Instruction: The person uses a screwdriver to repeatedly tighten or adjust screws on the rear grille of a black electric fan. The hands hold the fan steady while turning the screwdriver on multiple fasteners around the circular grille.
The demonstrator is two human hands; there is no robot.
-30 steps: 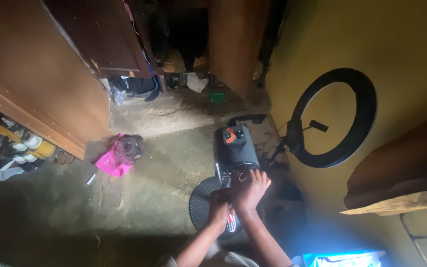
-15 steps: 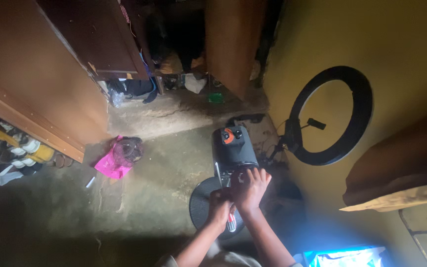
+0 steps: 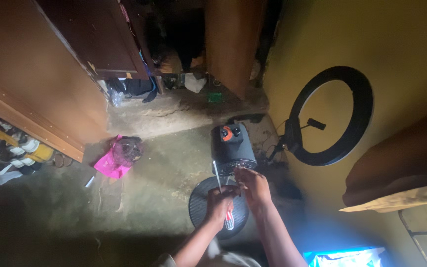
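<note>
A view down onto a dim concrete floor. At far left, a heap of shoes (image 3: 6, 153) lies under the edge of a brown wooden cabinet (image 3: 40, 89). Right of it, a bright pink bag (image 3: 110, 165) lies flat on the floor, with a small white stick-like item (image 3: 89, 182) near its lower left.

In the middle, the left hand (image 3: 219, 203) is curled tight around a screwdriver (image 3: 219, 184) with a red and white handle; its thin metal shaft points up toward a dark grey fan motor housing (image 3: 234, 147) that carries 1 orange round patch. Under the hands lies a round black fan grille (image 3: 201, 207). The right hand (image 3: 253, 188) rests just beside the housing's lower edge, fingers pinched together; whether they hold anything is too small to tell.

Right of that, a black ring light (image 3: 329, 116) leans against a yellow wall (image 3: 391, 49). A blue glowing package (image 3: 347, 257) sits at bottom right.
</note>
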